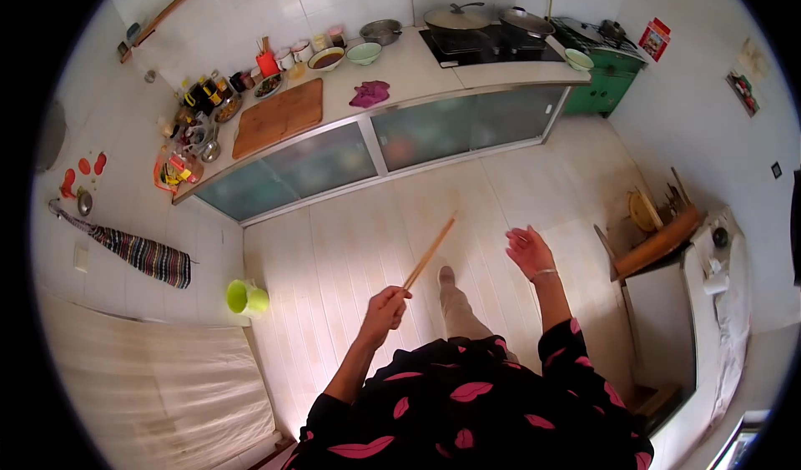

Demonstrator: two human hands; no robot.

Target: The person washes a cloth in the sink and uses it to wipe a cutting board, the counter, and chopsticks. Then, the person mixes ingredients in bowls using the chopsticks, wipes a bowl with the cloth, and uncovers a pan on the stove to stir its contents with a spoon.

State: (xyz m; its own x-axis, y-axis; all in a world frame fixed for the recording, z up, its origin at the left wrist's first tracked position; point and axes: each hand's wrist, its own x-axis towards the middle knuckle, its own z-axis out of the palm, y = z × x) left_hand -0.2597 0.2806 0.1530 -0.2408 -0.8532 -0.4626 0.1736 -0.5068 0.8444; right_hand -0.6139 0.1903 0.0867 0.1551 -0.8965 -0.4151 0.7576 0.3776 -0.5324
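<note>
My left hand (385,312) is closed around the lower end of a pair of chopsticks (431,251), which slant up and to the right over the floor. My right hand (530,253) is held out in the air with its fingers apart and nothing in it. A bracelet circles that wrist. Below and between the two hands, one leg and shoe (447,276) show on the tiled floor (367,245). Neither hand touches the counter.
Along the far wall runs a counter (400,68) with a cutting board (279,118), a purple cloth (370,94), bowls and a gas stove (492,46). A green bin (247,297) stands at left. Wooden furniture (659,241) lies at right, by a white-covered surface (719,328).
</note>
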